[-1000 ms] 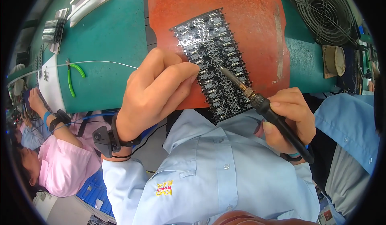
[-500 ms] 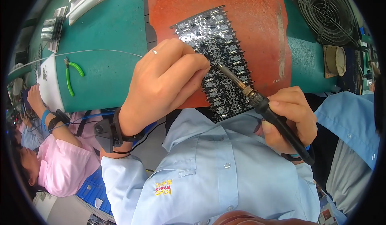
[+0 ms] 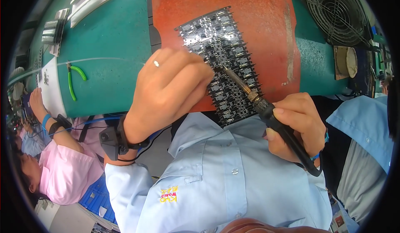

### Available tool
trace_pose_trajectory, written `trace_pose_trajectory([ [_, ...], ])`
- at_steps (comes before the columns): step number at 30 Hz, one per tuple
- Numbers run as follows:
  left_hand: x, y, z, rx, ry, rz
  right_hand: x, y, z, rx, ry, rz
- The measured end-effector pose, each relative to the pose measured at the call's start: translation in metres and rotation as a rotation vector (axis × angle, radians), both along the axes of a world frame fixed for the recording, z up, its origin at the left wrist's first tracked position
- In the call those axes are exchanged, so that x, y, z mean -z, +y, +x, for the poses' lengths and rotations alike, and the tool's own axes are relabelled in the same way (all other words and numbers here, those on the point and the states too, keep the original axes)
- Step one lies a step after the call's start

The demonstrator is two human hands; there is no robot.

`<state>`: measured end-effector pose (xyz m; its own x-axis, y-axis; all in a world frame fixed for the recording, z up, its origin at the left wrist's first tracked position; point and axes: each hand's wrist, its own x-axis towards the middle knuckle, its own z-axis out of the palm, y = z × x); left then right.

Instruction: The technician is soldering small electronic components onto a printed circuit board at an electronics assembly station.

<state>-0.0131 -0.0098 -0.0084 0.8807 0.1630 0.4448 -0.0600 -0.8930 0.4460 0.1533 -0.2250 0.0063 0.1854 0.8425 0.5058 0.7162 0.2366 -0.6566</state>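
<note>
A black circuit-board panel [image 3: 237, 97], crowded with small parts, lies on the red-brown mat [image 3: 268, 29]. My right hand [image 3: 302, 122] grips a soldering iron [image 3: 289, 139] by its black handle, its metal tip pointing up-left at the middle of the panel. Whether the tip touches the panel I cannot make out. Fingers pinched, my left hand [image 3: 166, 87] hovers over the panel's left side, close to the tip. A thin solder wire [image 3: 89, 59] runs in from the left into that hand; its working end is hidden behind the fingers.
Green-handled cutters [image 3: 71, 83] lie on the green table [image 3: 121, 29] at left, near a white sheet [image 3: 54, 87] with small parts. A black fan guard [image 3: 335, 14] and a round tan spool-like item [image 3: 351, 62] stand at right. Other people sit on both sides.
Both hands have shifted slightly left and down. The iron's tip has moved a little left along with them, and the wire sways, blurred. The panel stays almost in place.
</note>
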Motion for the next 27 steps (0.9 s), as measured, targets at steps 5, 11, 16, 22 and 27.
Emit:
trace_pose_trajectory([
  [5,0.004,-0.0027,-0.004,0.098,-0.069,0.076,-0.0008,-0.0011,-0.0004,-0.005,-0.011,-0.003],
  [11,0.005,-0.0031,-0.0058,0.108,-0.032,0.093,0.0016,-0.0048,-0.0023,0.007,-0.006,0.013],
  [16,0.0063,-0.003,-0.0056,0.095,-0.034,0.099,0.0022,-0.0061,-0.0002,0.017,-0.006,0.011],
  [22,0.0086,-0.0012,-0.0036,0.093,-0.084,0.118,0.0016,-0.0035,0.0002,-0.003,0.007,-0.007],
  [27,0.0093,-0.0007,-0.0039,0.089,-0.089,0.108,-0.0001,-0.0011,0.0006,0.023,0.041,0.021],
])
